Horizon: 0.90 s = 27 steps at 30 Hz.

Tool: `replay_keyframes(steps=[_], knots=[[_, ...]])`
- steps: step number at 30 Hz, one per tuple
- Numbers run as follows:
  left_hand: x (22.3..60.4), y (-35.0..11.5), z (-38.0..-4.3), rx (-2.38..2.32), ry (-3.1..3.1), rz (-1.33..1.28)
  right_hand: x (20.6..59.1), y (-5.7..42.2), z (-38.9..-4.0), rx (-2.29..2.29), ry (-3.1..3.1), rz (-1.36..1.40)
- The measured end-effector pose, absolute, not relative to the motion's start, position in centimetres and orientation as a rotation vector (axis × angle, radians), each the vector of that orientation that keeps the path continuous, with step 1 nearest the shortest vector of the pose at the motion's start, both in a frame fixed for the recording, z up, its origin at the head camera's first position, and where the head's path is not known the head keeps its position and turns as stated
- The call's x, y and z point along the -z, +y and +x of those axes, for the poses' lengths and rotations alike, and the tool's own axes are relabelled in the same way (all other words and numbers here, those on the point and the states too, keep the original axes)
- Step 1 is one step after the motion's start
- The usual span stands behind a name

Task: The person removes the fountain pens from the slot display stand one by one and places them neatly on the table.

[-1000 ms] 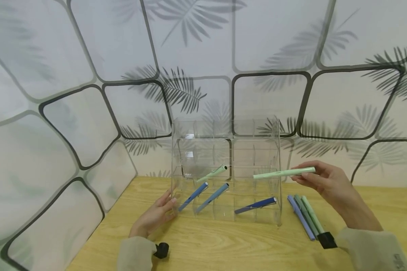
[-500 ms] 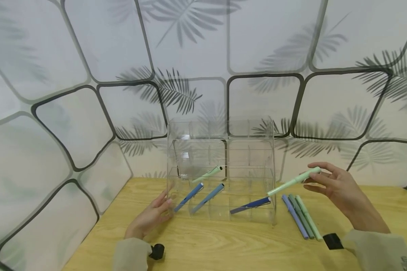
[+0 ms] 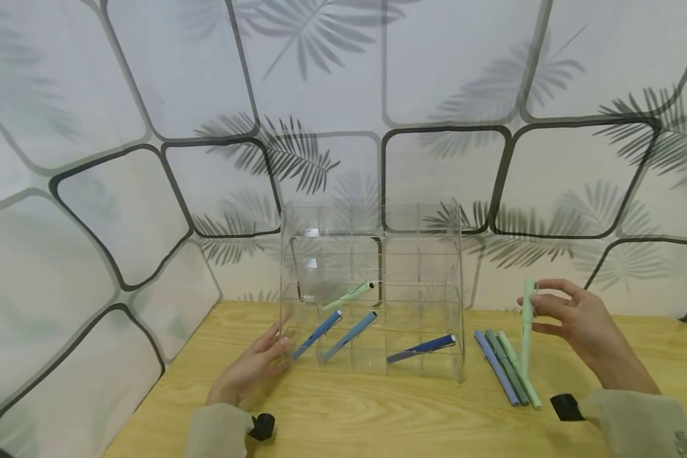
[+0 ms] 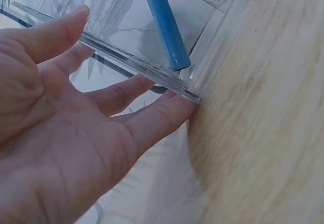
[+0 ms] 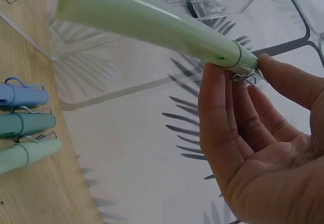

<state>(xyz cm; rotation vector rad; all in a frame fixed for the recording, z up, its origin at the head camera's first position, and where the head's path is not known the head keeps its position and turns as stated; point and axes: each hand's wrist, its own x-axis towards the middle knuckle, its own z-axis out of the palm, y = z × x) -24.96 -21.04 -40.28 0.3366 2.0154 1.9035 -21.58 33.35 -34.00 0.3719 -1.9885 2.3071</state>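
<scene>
My right hand [image 3: 575, 318] pinches a light green pen [image 3: 527, 318] near its clip end between thumb and fingertips. The pen stands nearly upright in the head view, its lower end overlapping a row of pens. That row holds a lavender-blue pen [image 3: 495, 366], a grey-green pen [image 3: 509, 369] and another light green pen [image 3: 521, 375]. My left hand [image 3: 252, 369] rests its fairly straight fingers at the left side panel of a clear rack [image 4: 136, 64]. Inside the rack lie a blue pen [image 3: 317, 335], a grey-blue pen [image 3: 349, 337], a dark blue pen [image 3: 422, 348] and a light green pen [image 3: 349, 295].
The clear rack has several tiers and dividers and stands on a wooden table [image 3: 343, 413] near the back. Behind it hangs a pale patterned curtain-like wall [image 3: 446, 172], which continues along the left side.
My right hand has moved right, away from the rack, and the held pen has turned from level to nearly upright. The left hand stays at the rack's side.
</scene>
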Motion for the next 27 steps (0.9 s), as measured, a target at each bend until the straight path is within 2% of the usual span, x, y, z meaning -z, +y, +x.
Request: replay_keyframes(steps=[17,27], knots=[[40.5,-21.0,-24.7,-1.923,1.994,0.338,36.3,35.1,-22.5,-1.968,-2.471,0.091],[40.2,-20.9,-24.7,-1.899,2.025,0.335,37.8,36.0,-22.9,-1.899,-2.580,0.032]])
